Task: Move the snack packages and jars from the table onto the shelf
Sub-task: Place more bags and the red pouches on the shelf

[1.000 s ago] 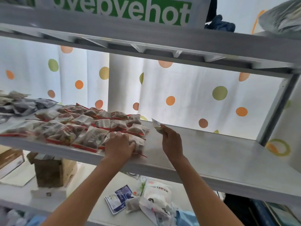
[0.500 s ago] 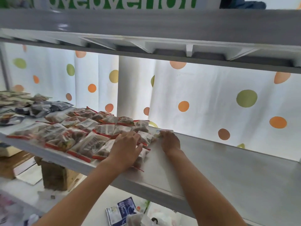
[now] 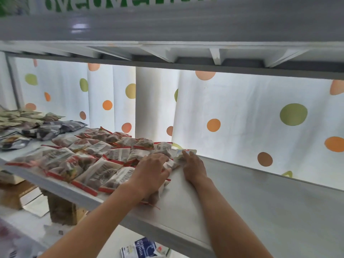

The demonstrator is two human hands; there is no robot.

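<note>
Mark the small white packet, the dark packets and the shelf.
small white packet [image 3: 186,152], head view, its top face.
dark packets [image 3: 61,127], head view, middle of one bag.
shelf [image 3: 260,207], head view, bare board.

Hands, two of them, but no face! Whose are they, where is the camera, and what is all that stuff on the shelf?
The camera sits on a person's head and looks forward and down, so you see only their two arms, not their face.

The left hand rests flat on a bunch of clear snack packets with red edges, which lie in overlapping rows on a grey shelf. The right hand touches a small white packet at the back of the shelf, just to the right of the rows; how its fingers hold it, I cannot tell.

Farther left lie some dark packets. Behind the shelf hangs a white curtain with orange and green dots. Another shelf is right above.

Down below, at the bottom edge, you can see a blue and white pack.
</note>
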